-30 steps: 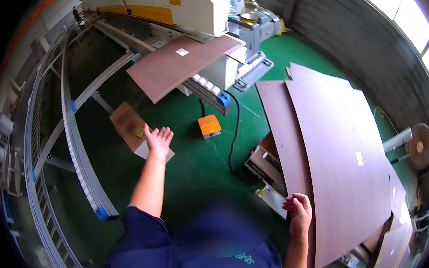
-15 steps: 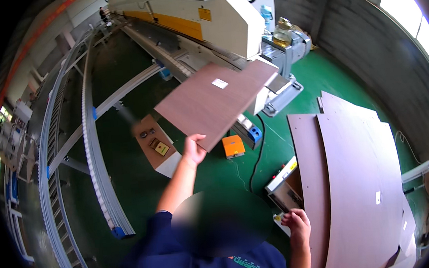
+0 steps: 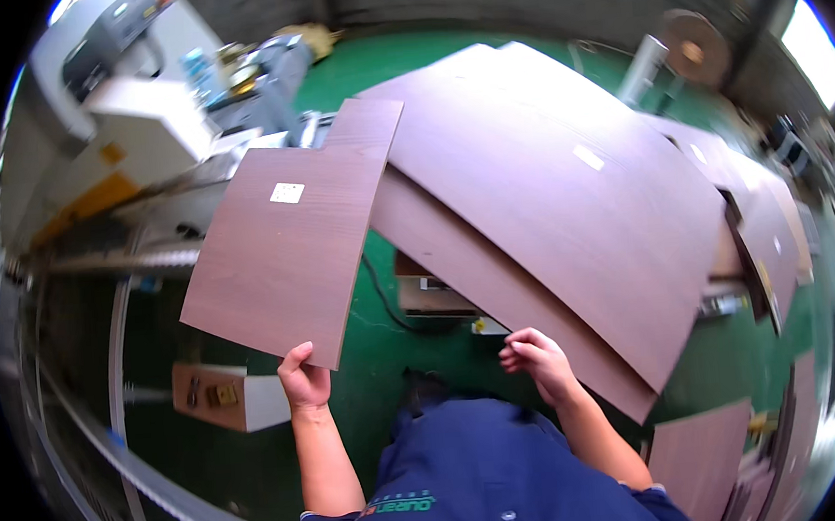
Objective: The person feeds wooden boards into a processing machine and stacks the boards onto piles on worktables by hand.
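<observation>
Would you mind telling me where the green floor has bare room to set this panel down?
Bare green floor lies between the small box and the stacked boards. The right is crowded. The left hand holds the brown panel.

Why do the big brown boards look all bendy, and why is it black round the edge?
In the head view, the fisheye lens bends straight edges, so the stacked boards and the board in the left hand look curved. The black rim is the lens's own border. Bright window glare shows top right; the far edges look smeared.
</observation>
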The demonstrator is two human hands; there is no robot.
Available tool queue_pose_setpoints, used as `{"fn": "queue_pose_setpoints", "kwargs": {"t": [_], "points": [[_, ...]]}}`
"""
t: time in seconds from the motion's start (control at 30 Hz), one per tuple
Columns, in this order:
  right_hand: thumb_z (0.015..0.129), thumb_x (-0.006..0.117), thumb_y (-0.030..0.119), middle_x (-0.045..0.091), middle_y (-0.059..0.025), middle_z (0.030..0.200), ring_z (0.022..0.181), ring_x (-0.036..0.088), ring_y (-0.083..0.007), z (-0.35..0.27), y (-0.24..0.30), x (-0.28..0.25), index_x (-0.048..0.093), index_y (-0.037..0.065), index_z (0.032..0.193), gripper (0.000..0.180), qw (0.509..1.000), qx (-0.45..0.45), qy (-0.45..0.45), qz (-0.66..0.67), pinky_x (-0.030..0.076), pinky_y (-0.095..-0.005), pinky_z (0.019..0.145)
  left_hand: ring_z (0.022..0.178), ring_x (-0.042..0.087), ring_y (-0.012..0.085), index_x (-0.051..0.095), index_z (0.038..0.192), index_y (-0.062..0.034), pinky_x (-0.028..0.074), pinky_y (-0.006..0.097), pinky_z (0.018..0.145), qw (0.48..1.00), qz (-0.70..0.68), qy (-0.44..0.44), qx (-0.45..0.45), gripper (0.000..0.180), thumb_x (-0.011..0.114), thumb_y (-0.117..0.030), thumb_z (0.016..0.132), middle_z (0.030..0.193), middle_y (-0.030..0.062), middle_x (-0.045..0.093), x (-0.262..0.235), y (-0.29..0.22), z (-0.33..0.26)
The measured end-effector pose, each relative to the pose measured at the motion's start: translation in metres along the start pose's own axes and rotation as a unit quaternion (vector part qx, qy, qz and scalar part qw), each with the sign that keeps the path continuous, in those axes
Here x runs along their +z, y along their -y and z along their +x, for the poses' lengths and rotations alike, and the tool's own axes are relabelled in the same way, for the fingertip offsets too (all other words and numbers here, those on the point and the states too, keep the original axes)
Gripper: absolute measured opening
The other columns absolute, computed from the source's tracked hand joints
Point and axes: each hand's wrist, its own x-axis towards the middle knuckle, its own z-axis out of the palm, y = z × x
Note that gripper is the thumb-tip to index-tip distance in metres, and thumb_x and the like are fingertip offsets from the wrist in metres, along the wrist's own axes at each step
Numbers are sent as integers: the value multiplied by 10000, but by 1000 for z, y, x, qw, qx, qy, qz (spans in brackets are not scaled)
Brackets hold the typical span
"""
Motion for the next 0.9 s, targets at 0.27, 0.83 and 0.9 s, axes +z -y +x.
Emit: {"fn": "queue_pose_setpoints", "kwargs": {"t": [0.27,0.83,0.9], "points": [[924,542,134,629,-66,897,821,594,-143,-95,-6,-88,568,38,1020,139,988,-90,-94,83,484,-283,761,1016,608,288,594,995,65,461,433,974,958,-68,138,-244,228,529,-4,788,1020,154,651,70,157,72],[919,551,186,650,-80,849,749,634,-156,-367,-197,-141,584,55,981,148,615,-255,-648,370,517,-279,685,501,532,236,536,731,-87,393,335,431,545,699,297,-356,578,445,-639,876,594,124,561,213,259,38],[914,560,191,648,-83,815,730,630,-166,-393,-204,-125,579,55,970,148,549,-283,-691,376,519,-290,665,466,513,233,522,702,-108,366,330,396,539,682,345,-355,558,453,-634,875,559,107,545,229,266,22]]}}
